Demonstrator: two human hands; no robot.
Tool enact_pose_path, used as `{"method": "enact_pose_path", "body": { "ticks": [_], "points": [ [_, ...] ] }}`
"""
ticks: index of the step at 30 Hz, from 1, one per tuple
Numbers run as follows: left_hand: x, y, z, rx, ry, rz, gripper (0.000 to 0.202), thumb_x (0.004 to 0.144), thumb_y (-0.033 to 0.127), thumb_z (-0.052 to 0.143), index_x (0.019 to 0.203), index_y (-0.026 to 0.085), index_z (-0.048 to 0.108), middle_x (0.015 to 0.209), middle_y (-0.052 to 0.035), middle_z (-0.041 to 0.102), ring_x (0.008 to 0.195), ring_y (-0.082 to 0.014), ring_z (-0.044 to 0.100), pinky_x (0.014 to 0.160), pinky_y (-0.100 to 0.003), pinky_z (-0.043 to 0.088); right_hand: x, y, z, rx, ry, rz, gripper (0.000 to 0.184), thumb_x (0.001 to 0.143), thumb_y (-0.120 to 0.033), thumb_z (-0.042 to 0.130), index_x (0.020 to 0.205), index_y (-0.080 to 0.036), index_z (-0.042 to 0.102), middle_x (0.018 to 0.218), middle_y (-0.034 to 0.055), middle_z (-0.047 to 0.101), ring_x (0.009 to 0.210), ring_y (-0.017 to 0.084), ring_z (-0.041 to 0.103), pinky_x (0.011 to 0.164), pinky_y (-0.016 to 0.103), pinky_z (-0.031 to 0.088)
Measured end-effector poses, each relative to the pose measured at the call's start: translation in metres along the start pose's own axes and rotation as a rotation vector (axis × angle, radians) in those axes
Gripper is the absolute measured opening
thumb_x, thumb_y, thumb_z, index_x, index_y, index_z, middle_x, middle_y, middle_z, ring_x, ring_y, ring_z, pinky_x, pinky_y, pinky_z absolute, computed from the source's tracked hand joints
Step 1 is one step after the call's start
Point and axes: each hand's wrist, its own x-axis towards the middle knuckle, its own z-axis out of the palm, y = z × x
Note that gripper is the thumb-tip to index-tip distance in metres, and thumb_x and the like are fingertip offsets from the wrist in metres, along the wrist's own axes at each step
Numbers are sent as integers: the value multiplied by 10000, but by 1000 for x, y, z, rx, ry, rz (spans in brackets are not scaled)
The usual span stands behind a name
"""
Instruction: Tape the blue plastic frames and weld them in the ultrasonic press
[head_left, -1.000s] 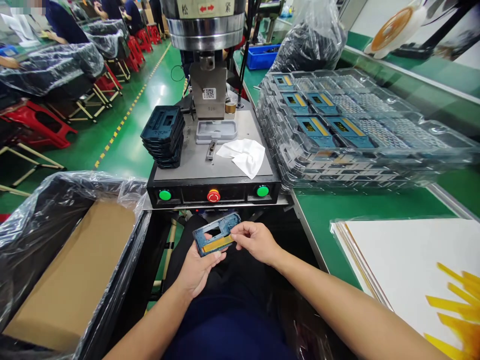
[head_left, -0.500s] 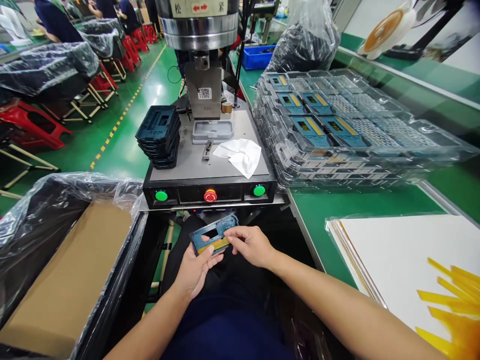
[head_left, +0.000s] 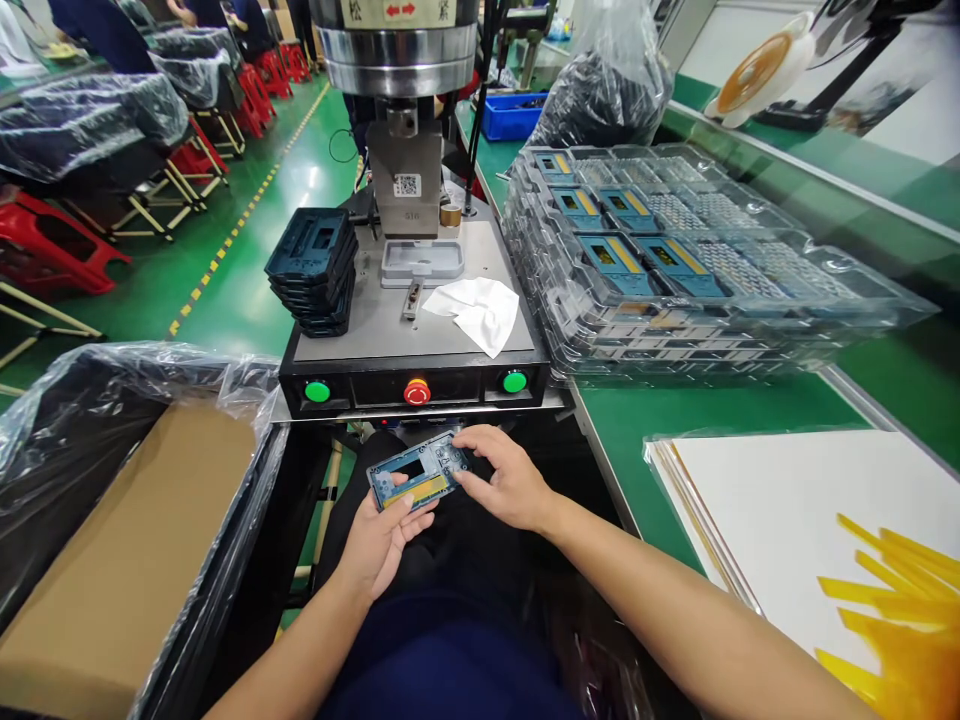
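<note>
A dark blue-grey plastic housing (head_left: 421, 470) with a rectangular window and a yellow strip (head_left: 416, 491) along its near side is held over my lap. My left hand (head_left: 382, 540) grips its left end, thumb on the near edge by the strip and fingers underneath. At the other end, the thumb and index finger of my right hand (head_left: 506, 480) pinch the housing's right side. Beyond them stands a press (head_left: 409, 180) with a pale fixture (head_left: 422, 262) under its head. A stack of similar dark housings (head_left: 313, 270) is on the left of the press bed.
White cloth (head_left: 476, 310) and a small metal piece (head_left: 412, 299) lie on the press bed. Clear trays (head_left: 675, 320) with several housings are stacked at right. Yellow strips (head_left: 892, 590) lie on white sheets (head_left: 750, 500). A plastic-lined bin with cardboard (head_left: 127, 560) is at left.
My right hand has shifted from the yellow strip's right end to the housing's right end. The housing has tilted to show more of its inner face. The view has moved slightly.
</note>
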Motion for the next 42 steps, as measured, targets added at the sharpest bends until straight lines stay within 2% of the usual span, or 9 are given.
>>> {"method": "enact_pose_path", "body": {
  "ticks": [4, 9, 20, 26, 30, 33, 36, 39, 42],
  "points": [
    [0, 1, -2, -15, 5, 2, 447, 688, 216, 760, 1036, 215, 480, 978, -98, 726, 965, -292, 681, 790, -360, 520, -2, -1, 2, -138, -124, -168, 224, 740, -232, 654, 962, -207, 631, 1241, 118, 526, 1201, 279, 466, 1008, 473, 409],
    [0, 1, -4, -28, 3, 4, 458, 685, 217, 763, 1046, 218, 480, 991, -103, 724, 967, -294, 679, 798, -370, 518, -4, 0, 5, -240, -245, -212, 255, 739, -226, 664, 991, -200, 650, 1378, 129, 435, 1352, 327, 301, 1068, 528, 333],
    [-1, 3, -5, -21, 31, -1, 439, 702, 198, 747, 1050, 210, 480, 972, -96, 728, 948, -286, 686, 758, -334, 527, -4, 2, 4, -254, -309, -242, 334, 768, -213, 644, 1102, -198, 631, 1419, 139, 380, 1369, 315, 274, 1080, 518, 333],
    [-1, 2, -4, 0, 26, -1, 429, 693, 190, 749, 1034, 199, 489, 955, -98, 726, 940, -297, 688, 701, -305, 532, -2, 1, 5, -187, -204, -209, 520, 753, -208, 642, 1251, -167, 502, 1352, 172, 434, 1296, 290, 374, 1068, 491, 361],
    [-2, 2, -4, 18, 1, -4, 435, 705, 189, 740, 1052, 200, 477, 963, -101, 722, 955, -298, 683, 635, -265, 524, -2, 2, 3, -223, -252, -219, 754, 728, -229, 665, 1400, -145, 332, 1473, 195, 287, 1381, 325, 236, 1104, 531, 289],
    [-2, 2, -3, 30, -25, -23, 441, 710, 189, 735, 1061, 197, 467, 985, -114, 715, 956, -299, 682, 563, -224, 493, -2, 4, 4, -241, -292, -244, 831, 720, -217, 668, 1441, -144, 262, 1493, 183, 272, 1406, 328, 179, 1116, 535, 269],
    [-3, 2, -3, 47, -51, -41, 440, 720, 190, 727, 1070, 191, 460, 987, -123, 711, 939, -299, 685, 566, -230, 487, -3, 6, 5, -241, -280, -274, 805, 734, -214, 649, 1443, -164, 271, 1449, 164, 365, 1380, 312, 261, 1102, 520, 304],
    [-4, 4, -3, 69, -79, -43, 448, 749, 210, 710, 1117, 186, 456, 985, -118, 710, 925, -281, 687, 676, -291, 514, -2, 7, 4, -230, -248, -304, 758, 742, -226, 639, 1425, -172, 312, 1388, 161, 444, 1316, 290, 376, 1075, 492, 354],
    [-5, 8, -6, 38, -142, -16, 417, 828, 336, 630, 1180, 192, 460, 1081, -126, 679, 965, -260, 666, 752, -334, 507, 0, 5, -2, -225, -205, -284, 726, 744, -256, 648, 1403, -187, 350, 1368, 158, 460, 1281, 288, 419, 1049, 482, 388]
  ]
}}
